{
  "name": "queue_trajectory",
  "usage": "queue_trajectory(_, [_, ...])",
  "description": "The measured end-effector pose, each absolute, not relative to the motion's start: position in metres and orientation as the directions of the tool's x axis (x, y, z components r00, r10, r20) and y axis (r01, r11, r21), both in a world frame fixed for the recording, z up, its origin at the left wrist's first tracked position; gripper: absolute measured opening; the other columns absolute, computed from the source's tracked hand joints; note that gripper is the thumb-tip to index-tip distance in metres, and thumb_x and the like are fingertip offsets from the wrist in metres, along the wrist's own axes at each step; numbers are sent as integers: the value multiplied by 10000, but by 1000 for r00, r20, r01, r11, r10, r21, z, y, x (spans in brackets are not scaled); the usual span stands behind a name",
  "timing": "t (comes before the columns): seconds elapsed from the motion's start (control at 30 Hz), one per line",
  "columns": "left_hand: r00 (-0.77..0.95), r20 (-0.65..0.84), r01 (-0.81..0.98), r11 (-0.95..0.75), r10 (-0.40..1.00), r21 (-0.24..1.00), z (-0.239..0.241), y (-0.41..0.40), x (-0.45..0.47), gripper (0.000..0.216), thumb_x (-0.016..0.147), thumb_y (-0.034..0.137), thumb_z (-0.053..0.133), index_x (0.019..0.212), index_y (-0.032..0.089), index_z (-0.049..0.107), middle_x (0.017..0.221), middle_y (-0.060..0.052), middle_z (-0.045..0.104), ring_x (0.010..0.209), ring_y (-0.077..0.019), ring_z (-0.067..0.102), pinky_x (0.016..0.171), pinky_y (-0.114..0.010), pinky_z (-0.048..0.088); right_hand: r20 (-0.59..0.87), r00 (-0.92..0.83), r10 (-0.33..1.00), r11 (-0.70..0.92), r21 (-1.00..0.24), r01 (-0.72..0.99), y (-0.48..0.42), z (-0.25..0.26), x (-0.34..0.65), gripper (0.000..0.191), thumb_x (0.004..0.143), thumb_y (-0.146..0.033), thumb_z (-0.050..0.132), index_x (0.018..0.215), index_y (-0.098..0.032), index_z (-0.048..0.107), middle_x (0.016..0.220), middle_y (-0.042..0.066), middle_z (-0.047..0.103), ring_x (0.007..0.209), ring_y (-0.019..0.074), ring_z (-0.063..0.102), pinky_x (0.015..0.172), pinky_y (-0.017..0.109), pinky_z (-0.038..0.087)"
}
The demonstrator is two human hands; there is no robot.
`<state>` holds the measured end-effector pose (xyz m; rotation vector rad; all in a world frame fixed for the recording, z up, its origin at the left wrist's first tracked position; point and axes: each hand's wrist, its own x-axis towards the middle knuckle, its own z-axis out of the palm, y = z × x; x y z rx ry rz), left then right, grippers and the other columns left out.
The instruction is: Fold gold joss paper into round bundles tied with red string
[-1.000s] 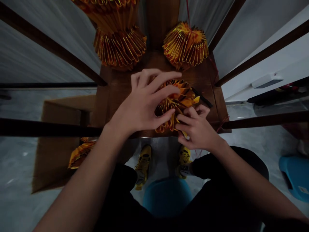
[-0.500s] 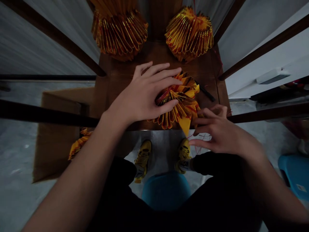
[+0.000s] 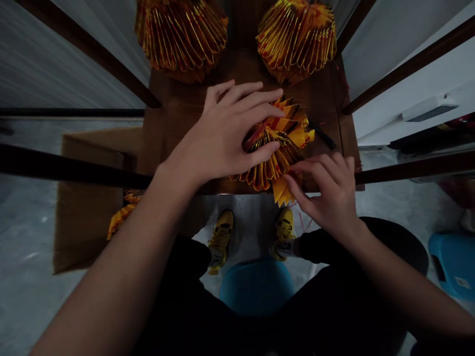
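A pleated gold-and-red paper ornament lies fanned out at the near edge of a dark wooden surface. Over its left part rests my left hand, fingers spread and thumb stretched across the pleats; the palm hides part of the paper. At the lower right of the ornament, my right hand pinches a folded paper corner between thumb and fingers. Beneath that pinch, a yellow pleated end hangs past the edge. A thin black stick-like thing lies just behind the ornament.
Two larger pleated paper ornaments stand at the back of the wooden surface. Dark bars flank it on both sides. Lower left, a cardboard box holds more pleated paper. Blue stools are below and at right.
My right hand has come left and up, and its fingers have closed on the paper corner. My left hand stays spread over the ornament. The view has tipped slightly.
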<state>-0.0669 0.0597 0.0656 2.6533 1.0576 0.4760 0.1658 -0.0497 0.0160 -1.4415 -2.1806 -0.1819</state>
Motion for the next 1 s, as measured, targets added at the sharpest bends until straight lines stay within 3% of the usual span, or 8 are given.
queue_trajectory(0.17, [686, 218, 615, -713, 694, 336, 64, 60, -67, 426, 1073, 477, 562, 1485, 404, 642, 1717, 92, 480, 1653, -292, 376, 1387, -636, 217, 540, -442, 717, 528, -6, 849, -53, 11, 163, 135, 1027, -219, 691, 1159, -239, 675, 1100, 50, 815, 908, 235, 646, 827, 409, 412])
queue_trajectory(0.43, [694, 217, 604, -719, 687, 344, 64, 62, -66, 433, 1058, 479, 586, 1479, 391, 643, 1722, 66, 484, 1650, -322, 377, 1388, -637, 211, 359, -429, 829, 474, -45, 879, -55, 7, 154, 229, 1073, -278, 600, 1272, -239, 706, 1242, 61, 789, 1126, 302, 609, 893, 455, 352])
queue_trajectory(0.57, [700, 207, 601, -721, 683, 345, 65, 61, -67, 421, 1077, 477, 596, 1474, 346, 641, 1735, 59, 471, 1651, -317, 367, 1394, -616, 199, 228, -546, 806, 563, -15, 826, -50, 15, 160, 243, 1098, -374, 549, 1091, -232, 746, 1126, 67, 750, 1087, 316, 552, 850, 462, 308])
queue_trajectory(0.73, [700, 212, 605, -724, 682, 331, 63, 62, -68, 414, 1114, 518, 546, 1471, 330, 637, 1744, 73, 455, 1644, -286, 368, 1391, -607, 198, 79, -615, 784, 618, -14, 786, -49, 24, 175, 422, 1090, -504, 557, 877, -198, 755, 1129, 96, 717, 1144, 341, 519, 873, 479, 327])
queue_trajectory(1.0, [697, 216, 602, -722, 684, 341, 62, 65, -69, 451, 1108, 572, 527, 1465, 332, 661, 1743, 79, 455, 1618, -326, 409, 1374, -627, 215, 109, -668, 736, 677, -75, 733, -47, 27, 188, 433, 1112, -457, 552, 797, -197, 697, 867, 41, 703, 1182, 329, 565, 952, 473, 375])
